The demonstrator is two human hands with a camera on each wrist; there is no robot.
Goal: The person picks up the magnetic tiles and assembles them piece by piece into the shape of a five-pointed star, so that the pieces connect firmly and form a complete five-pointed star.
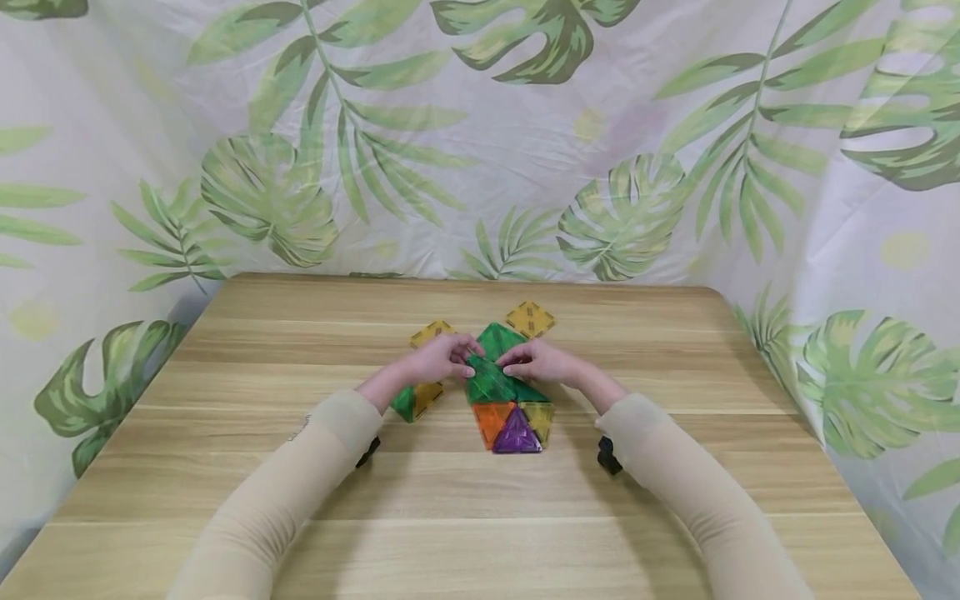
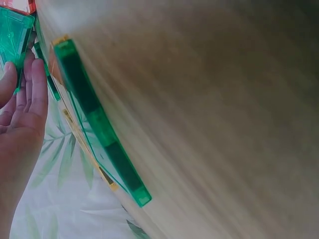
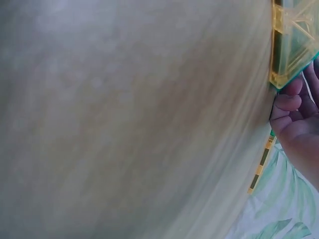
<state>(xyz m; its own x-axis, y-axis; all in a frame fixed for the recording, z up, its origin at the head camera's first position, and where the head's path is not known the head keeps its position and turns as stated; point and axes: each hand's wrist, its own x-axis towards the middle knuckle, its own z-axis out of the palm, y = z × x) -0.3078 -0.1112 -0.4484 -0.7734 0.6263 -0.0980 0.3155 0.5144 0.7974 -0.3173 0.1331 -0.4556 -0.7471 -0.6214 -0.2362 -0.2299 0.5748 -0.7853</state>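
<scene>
Magnetic tiles of clear coloured plastic are joined into a piece in the middle of the table. Facing me are an orange triangle tile (image 1: 492,421), a purple triangle tile (image 1: 517,435) and a yellow triangle tile (image 1: 538,419). Above them a green tile (image 1: 491,385) slants, and another green tile (image 1: 498,339) lies behind it. My left hand (image 1: 444,358) pinches the slanting green tile at its left edge, thumb and fingers on either side in the left wrist view. From the right, my right hand (image 1: 542,363) pinches its upper edge, fingertips partly hidden in the right wrist view.
A yellow square tile (image 1: 530,319) lies flat behind the right hand. Left of the piece, partly behind the left hand, are another yellow tile (image 1: 431,332) and a green tile (image 1: 403,404) beside a yellow one (image 1: 428,398). A leaf-print cloth (image 1: 420,167) hangs behind the wooden table (image 1: 480,533).
</scene>
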